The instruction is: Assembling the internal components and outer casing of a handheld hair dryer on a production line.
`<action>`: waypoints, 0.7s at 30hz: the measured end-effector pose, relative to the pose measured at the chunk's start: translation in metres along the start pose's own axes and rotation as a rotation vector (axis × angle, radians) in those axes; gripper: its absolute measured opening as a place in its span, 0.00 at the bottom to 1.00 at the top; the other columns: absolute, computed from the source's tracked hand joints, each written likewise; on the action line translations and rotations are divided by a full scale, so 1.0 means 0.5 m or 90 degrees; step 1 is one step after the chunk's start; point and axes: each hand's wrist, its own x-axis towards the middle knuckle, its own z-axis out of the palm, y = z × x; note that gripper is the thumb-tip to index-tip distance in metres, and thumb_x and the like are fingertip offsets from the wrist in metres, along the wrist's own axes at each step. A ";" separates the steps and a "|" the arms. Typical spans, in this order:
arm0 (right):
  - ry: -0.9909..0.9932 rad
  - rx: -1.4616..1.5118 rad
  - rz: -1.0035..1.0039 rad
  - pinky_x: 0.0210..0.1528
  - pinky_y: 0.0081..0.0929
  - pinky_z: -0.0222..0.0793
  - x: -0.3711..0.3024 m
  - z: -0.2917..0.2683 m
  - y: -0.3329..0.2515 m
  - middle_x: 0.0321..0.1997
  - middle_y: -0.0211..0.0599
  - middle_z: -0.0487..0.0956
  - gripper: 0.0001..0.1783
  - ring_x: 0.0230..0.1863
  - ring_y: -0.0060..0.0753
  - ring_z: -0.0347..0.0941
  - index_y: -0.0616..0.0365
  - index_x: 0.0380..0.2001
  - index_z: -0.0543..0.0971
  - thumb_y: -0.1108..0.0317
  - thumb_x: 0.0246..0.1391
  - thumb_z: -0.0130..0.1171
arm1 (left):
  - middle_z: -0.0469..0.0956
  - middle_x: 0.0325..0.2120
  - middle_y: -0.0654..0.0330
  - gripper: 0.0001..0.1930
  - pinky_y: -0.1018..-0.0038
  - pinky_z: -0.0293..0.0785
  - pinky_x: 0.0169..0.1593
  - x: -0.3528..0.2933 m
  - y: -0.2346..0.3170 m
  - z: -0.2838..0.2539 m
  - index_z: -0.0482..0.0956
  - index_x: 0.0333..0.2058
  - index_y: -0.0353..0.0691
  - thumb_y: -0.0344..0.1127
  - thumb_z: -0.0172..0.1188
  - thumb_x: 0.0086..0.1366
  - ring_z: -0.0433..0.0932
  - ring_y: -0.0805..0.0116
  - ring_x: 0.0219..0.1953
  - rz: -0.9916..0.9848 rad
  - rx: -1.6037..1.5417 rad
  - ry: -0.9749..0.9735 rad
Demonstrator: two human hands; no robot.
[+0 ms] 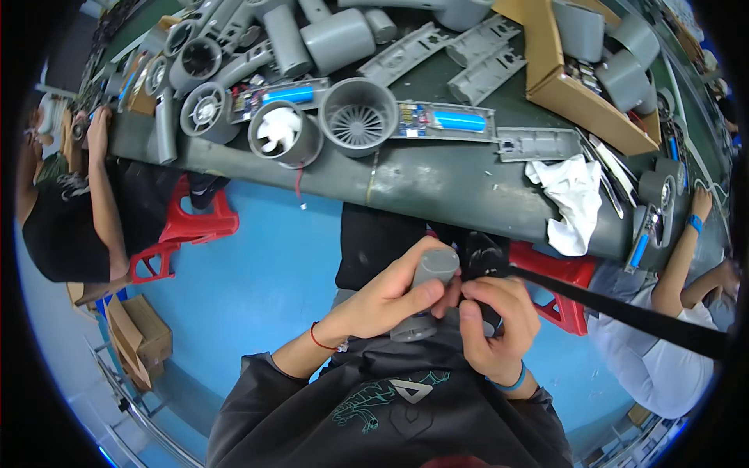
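In front of my body, my left hand point(390, 292) is wrapped round a grey plastic housing point(435, 266) with a rounded end. A round grey part point(413, 327) shows below that hand, close to my shirt. Beside the housing, my right hand point(503, 324) has its fingers curled and pinched together. A dark piece shows under those fingers, too hidden to name. Just beyond my right hand is a shiny black object point(484, 253) of unclear kind. A black strap point(616, 308) runs from near it to the right.
On the dark green table point(437, 183) stand a grey cup with a white fan wheel point(279, 131), a grilled cup point(357, 117), half-shells with blue batteries point(459, 121) and a white cloth point(566, 199). A cardboard box point(577, 93) holds grey parts. People sit left and right near red stools point(199, 218).
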 end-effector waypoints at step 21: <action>0.101 -0.030 0.082 0.25 0.26 0.63 0.003 -0.045 -0.008 0.25 0.39 0.74 0.05 0.25 0.36 0.70 0.62 0.26 0.74 0.74 0.47 0.60 | 0.76 0.28 0.49 0.20 0.65 0.71 0.33 -0.029 0.019 0.125 0.70 0.40 0.32 0.39 0.66 0.56 0.75 0.48 0.29 -0.087 0.387 -0.064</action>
